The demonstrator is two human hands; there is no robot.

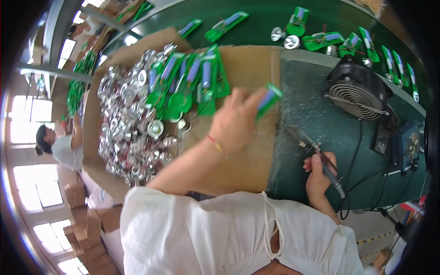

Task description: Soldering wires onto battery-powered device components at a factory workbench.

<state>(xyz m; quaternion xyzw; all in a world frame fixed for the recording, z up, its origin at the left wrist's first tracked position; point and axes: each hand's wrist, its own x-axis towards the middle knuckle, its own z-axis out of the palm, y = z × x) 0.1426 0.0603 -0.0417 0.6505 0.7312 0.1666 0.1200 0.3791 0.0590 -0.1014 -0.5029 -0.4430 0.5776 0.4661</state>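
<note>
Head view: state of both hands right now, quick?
Left hand: closed, holding a green-and-blue part.
Right hand: closed around a soldering-iron-like tool.

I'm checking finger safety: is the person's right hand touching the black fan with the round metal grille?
Apart. The head view plainly shows dark green tabletop between the right hand and the black fan beyond it.

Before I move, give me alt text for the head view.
The left hand holds a green-and-blue part over cardboard; the right hand grips a pen-like tool. Silver parts heap in a box at left; a black fan sits right.
</note>
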